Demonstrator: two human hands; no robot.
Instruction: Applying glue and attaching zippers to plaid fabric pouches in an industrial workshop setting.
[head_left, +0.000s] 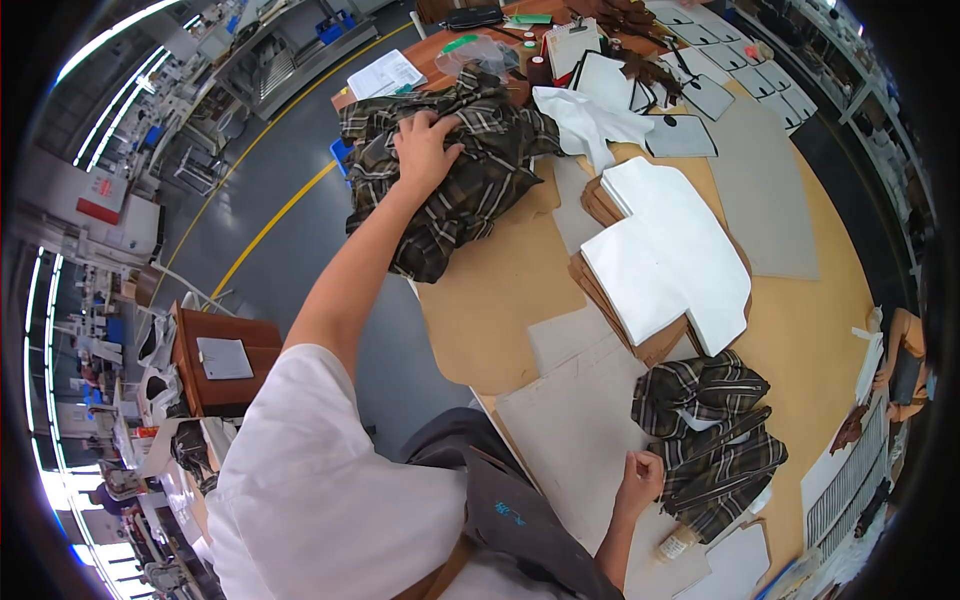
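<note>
At the far left of the table lies a rumpled heap of dark plaid fabric [480, 190]. My left hand [425, 152] reaches onto its top, fingers bent into the cloth and thumb apart, gripping it. Nearer me on the right are several plaid fabric pieces with zippers [715, 440], laid over one another. My right hand [637, 483] is at their left edge with its fingers curled closed. Whether anything is pinched in it is hidden.
White pattern-shaped sheets [665, 255] lie on brown pieces mid-table. Grey board [570, 430] covers the near tabletop. A small bottle [677, 543] lies by the zippered pieces. Crumpled white cloth [590, 118], a clipboard [572, 45] and papers [385, 75] lie at the far end.
</note>
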